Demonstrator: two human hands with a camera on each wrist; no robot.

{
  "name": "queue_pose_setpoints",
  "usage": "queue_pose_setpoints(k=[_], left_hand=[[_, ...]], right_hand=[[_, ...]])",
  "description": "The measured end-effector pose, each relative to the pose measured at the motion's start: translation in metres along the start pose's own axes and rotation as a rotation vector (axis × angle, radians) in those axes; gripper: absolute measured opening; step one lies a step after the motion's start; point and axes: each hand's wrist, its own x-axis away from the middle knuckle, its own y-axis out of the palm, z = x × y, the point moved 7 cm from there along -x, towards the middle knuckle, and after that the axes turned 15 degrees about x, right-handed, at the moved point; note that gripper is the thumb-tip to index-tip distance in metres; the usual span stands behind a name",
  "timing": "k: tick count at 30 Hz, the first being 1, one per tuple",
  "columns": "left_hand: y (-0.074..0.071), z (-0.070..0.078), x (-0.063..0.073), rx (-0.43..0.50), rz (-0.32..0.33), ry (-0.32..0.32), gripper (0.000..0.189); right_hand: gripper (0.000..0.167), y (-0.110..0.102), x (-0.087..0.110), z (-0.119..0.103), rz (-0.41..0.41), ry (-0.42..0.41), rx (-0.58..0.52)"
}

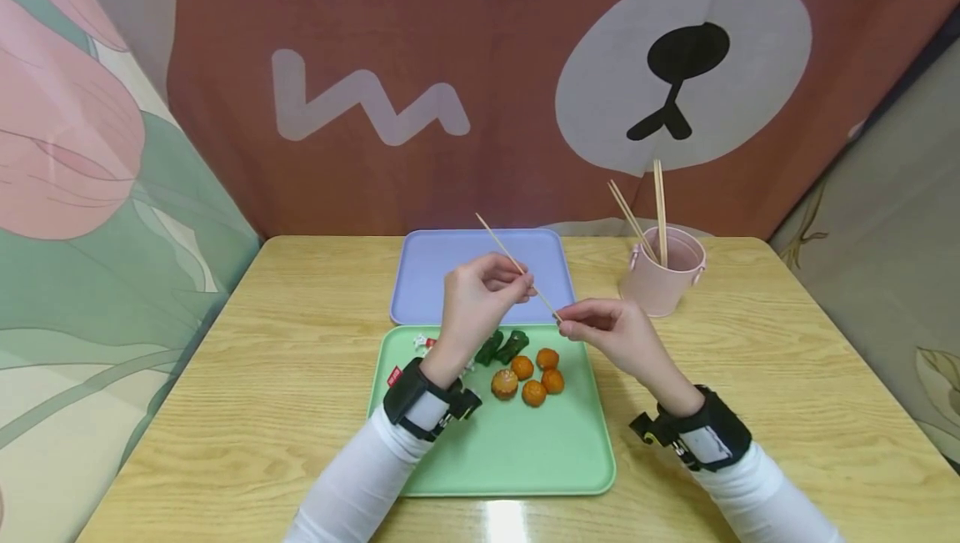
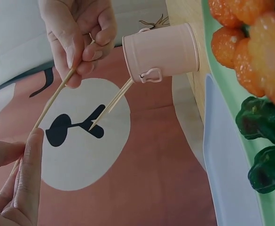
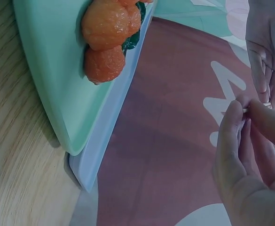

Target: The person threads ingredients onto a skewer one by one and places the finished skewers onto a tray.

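A thin wooden skewer (image 1: 498, 241) slants above the back of the green tray (image 1: 517, 460) in the head view. My left hand (image 1: 480, 297) pinches it along its middle. The fingertips of my right hand (image 1: 618, 334) grip its lower right end. In the left wrist view the skewer (image 2: 50, 104) runs between both hands. Below them on the tray lie several small orange balls (image 1: 534, 394), a larger ribbed orange-brown piece (image 1: 504, 384) and dark green pieces like peppers (image 1: 513, 346). White-and-red items (image 1: 422, 342) sit partly hidden behind my left wrist.
Behind the green tray is a lavender-blue tray (image 1: 420, 276). A pink bucket (image 1: 652, 289) with several wooden sticks (image 1: 660, 209) leaning in it stands at the back right of the wooden table (image 1: 247, 376). A printed cloth (image 1: 510, 42) hangs behind the table.
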Motion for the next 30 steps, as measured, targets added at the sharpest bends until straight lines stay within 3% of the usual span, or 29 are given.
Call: queue_pose_setpoints(k=[3,6,11,15,25,30], left_hand=[[0.001,-0.001,-0.001,-0.033,-0.025,0.006,0.01],[0.003,-0.002,-0.005,-0.153,-0.084,0.006,0.013],[0.013,-0.013,-0.008,-0.462,-0.317,-0.014,0.015],[0.02,-0.027,-0.003,-0.642,-0.518,-0.047,0.014],[0.03,-0.067,0.011,-0.825,-0.938,-0.07,0.025],[0.03,-0.08,0.016,-0.84,-1.021,-0.088,0.026]], right_hand=[[0.02,-0.001,0.001,0.0,0.007,-0.005,0.031],[0.02,-0.007,0.001,0.001,0.033,-0.016,0.055],[0.023,-0.024,0.003,0.01,0.099,0.008,0.085],[0.025,-0.036,0.006,0.019,0.123,0.043,0.107],[0.025,-0.059,0.016,0.032,0.193,0.089,0.186],[0.025,-0.062,0.021,0.037,0.201,0.104,0.202]])
